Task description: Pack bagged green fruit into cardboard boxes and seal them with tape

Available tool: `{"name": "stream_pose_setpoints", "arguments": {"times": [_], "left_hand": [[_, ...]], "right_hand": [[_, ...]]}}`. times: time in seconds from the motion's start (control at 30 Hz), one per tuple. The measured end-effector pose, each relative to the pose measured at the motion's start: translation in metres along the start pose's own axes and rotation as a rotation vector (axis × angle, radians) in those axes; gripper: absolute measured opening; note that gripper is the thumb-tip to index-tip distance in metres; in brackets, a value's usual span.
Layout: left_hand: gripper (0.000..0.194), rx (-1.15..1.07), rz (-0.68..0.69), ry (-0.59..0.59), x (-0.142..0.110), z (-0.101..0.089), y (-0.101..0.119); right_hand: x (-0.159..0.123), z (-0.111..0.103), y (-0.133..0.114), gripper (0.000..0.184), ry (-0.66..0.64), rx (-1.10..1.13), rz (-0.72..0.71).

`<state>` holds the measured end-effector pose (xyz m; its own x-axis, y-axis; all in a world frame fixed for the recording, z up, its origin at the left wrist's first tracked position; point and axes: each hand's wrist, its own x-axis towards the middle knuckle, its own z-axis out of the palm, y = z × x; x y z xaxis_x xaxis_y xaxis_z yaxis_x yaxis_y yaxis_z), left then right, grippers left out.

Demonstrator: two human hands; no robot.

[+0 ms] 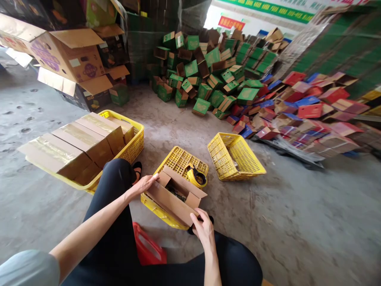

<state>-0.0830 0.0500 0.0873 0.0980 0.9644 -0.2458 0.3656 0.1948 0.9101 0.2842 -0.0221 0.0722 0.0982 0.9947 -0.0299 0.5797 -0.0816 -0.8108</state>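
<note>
A: Pale sleeve nearest. Hands?
B: Left hand and right hand pinch opposite ends of 1 open carton, atop yellow crate.
A: Step?
B: Looks like flap handling; next probably calls for folding flaps flat, tape dispenser nearby.

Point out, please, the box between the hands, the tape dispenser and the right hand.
Box [172,203], head view: its near panel.
Tape dispenser [193,178], head view: its yellow part.
Right hand [204,229], head view: its back.
</note>
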Motion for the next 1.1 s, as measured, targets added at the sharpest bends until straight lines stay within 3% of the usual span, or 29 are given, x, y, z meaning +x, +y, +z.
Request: {"name": "stream_pose_setpoints", "arguments": {"times": [0.13, 0.2, 0.47, 0.63, 0.83, 0.97, 1.1], "left_hand": [[0.057, 0.133, 0.144, 0.117, 0.005, -0.001, -0.006], [0.052, 0.142, 0.154, 0.138, 0.007, -0.002, -0.011], [0.082, -0.007, -0.016, 0.063, 0.007, 0.008, -0.033], [0.078, 0.01, -0.033, 0.027, 0.007, 0.011, -0.036], [0.078, 0.04, -0.062, 0.015, 0.013, 0.013, -0.044], [0.073, 0.02, -0.046, -0.012, 0.017, 0.014, -0.048], [0.069, 0.017, -0.031, -0.025, 0.019, 0.014, -0.049]], "right_hand": [[0.0, 0.004, 0.003, 0.045, 0.052, -0.036, -0.014], [0.0, 0.007, 0.003, 0.045, 0.074, -0.051, -0.017], [0.002, 0.013, 0.01, 0.052, 0.08, 0.028, 0.05], [0.004, 0.017, 0.015, 0.069, 0.079, 0.017, 0.058], [0.006, 0.025, 0.014, 0.076, 0.111, -0.093, 0.033], [0.01, 0.025, 0.011, 0.093, 0.117, -0.066, -0.002], [0.017, 0.02, 0.007, 0.096, 0.093, 0.022, 0.013]]}}
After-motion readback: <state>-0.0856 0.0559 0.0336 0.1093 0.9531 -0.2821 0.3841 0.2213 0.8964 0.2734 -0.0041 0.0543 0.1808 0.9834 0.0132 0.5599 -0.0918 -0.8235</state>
